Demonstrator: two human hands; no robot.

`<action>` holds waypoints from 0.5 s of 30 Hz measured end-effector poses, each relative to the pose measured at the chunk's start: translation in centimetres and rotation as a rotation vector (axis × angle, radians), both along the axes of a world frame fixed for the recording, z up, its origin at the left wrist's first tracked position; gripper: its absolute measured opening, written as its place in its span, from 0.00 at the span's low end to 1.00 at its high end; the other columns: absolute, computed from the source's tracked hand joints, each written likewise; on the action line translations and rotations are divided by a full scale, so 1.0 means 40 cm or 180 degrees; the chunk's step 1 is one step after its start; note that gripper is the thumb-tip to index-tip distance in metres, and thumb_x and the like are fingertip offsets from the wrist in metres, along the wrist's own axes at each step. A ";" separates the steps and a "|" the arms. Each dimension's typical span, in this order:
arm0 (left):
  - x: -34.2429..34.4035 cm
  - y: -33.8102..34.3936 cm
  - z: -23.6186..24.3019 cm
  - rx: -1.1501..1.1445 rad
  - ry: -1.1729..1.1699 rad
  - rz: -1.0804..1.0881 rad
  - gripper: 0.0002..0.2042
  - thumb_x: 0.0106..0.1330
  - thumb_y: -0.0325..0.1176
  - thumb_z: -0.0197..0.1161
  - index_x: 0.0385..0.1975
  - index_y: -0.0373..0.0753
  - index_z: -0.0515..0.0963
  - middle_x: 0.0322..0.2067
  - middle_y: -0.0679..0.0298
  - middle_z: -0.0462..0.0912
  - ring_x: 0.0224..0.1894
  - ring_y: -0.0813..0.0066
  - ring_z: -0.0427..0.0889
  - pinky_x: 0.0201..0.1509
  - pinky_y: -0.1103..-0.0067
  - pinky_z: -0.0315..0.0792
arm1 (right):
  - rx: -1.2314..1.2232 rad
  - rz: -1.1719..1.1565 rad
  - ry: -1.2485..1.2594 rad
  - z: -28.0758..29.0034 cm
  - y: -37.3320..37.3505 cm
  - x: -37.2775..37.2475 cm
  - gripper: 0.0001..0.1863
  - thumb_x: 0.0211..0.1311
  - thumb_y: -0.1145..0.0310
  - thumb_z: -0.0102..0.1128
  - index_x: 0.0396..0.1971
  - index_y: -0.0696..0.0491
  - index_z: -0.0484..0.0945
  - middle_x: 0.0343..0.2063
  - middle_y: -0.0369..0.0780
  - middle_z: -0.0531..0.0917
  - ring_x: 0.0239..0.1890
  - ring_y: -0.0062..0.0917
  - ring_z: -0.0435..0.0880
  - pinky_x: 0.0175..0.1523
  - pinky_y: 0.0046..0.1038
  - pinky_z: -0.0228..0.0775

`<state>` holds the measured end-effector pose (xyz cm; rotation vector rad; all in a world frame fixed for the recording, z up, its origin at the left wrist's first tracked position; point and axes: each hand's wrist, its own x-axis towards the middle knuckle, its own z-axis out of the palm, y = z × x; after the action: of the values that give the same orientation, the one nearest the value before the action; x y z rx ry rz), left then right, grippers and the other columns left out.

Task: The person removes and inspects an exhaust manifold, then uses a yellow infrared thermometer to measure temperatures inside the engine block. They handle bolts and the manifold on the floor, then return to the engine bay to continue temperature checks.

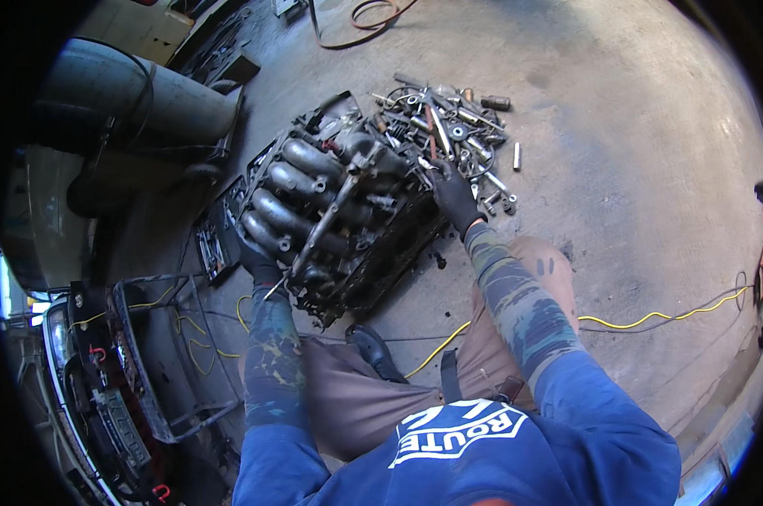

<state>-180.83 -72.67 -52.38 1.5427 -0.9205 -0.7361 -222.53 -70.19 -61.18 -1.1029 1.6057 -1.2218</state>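
Note:
A greasy engine cylinder head [390,261] with a grey intake manifold [284,211] bolted on lies tilted on the floor in front of me. Several curved runners point to the left, and a thin metal rail [326,223] crosses over them. My left hand [261,260], in a black glove, grips the manifold's left outer edge, its fingertips partly hidden. At the far right end of the head is my right hand [457,198], also gloved, its fingers closed beside a small silver piece; what they hold is unclear. Just beyond lies a heap of sockets, wrenches and bolts [457,131].
An open tool tray [217,240] lies left of the engine. A large grey cylinder tank [145,93] stands far left, and a metal frame [158,363] and a car front end [86,379] near left. A yellow cord [651,319] crosses the floor behind the engine's near side.

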 end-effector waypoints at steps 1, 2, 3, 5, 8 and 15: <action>0.014 -0.003 -0.006 -0.0002 0.0001 0.0001 0.20 0.83 0.45 0.41 0.60 0.40 0.73 0.61 0.57 0.77 0.60 0.61 0.78 0.69 0.65 0.70 | -0.0181 0.0109 0.0171 0.000 0.001 0.002 0.19 0.77 0.59 0.54 0.57 0.56 0.79 0.48 0.52 0.85 0.51 0.43 0.85 0.57 0.37 0.74; 0.031 -0.008 -0.016 -0.0012 -0.0003 -0.0005 0.20 0.83 0.45 0.41 0.60 0.40 0.73 0.61 0.57 0.77 0.60 0.61 0.78 0.69 0.65 0.70 | -0.0247 0.0225 0.0287 -0.004 0.002 0.004 0.19 0.77 0.59 0.55 0.57 0.56 0.80 0.48 0.51 0.85 0.50 0.43 0.85 0.57 0.36 0.74; 0.048 -0.016 -0.028 -0.0037 0.0003 -0.0038 0.20 0.83 0.45 0.41 0.60 0.40 0.73 0.61 0.57 0.77 0.60 0.61 0.78 0.69 0.65 0.70 | -0.0199 0.0331 0.0364 -0.010 0.004 0.004 0.18 0.76 0.60 0.56 0.56 0.56 0.80 0.48 0.51 0.85 0.50 0.42 0.85 0.57 0.35 0.74; 0.083 -0.037 -0.050 -0.0102 0.0138 -0.0139 0.20 0.83 0.44 0.41 0.60 0.40 0.73 0.61 0.57 0.77 0.60 0.61 0.78 0.69 0.65 0.69 | -0.0159 0.0485 0.0105 -0.023 -0.003 -0.004 0.21 0.76 0.58 0.54 0.58 0.55 0.80 0.54 0.52 0.84 0.59 0.47 0.81 0.62 0.38 0.72; 0.120 -0.052 -0.070 -0.0179 0.0155 -0.0274 0.22 0.83 0.46 0.40 0.62 0.39 0.73 0.60 0.58 0.78 0.62 0.62 0.76 0.72 0.66 0.66 | -0.0262 0.0549 0.0203 -0.037 -0.006 -0.008 0.21 0.76 0.57 0.54 0.58 0.55 0.80 0.54 0.52 0.84 0.59 0.48 0.81 0.63 0.38 0.72; 0.096 -0.029 -0.049 -0.0132 0.0317 -0.0300 0.20 0.83 0.45 0.41 0.60 0.40 0.74 0.60 0.57 0.78 0.63 0.60 0.75 0.72 0.65 0.66 | -0.0037 0.0441 0.0138 -0.017 -0.007 -0.007 0.23 0.75 0.55 0.55 0.60 0.54 0.79 0.54 0.53 0.84 0.57 0.49 0.82 0.61 0.39 0.73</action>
<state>-176.99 -73.84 -54.33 1.4212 -0.9335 -0.8483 -222.81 -70.47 -61.85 -1.2342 1.5288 -1.1242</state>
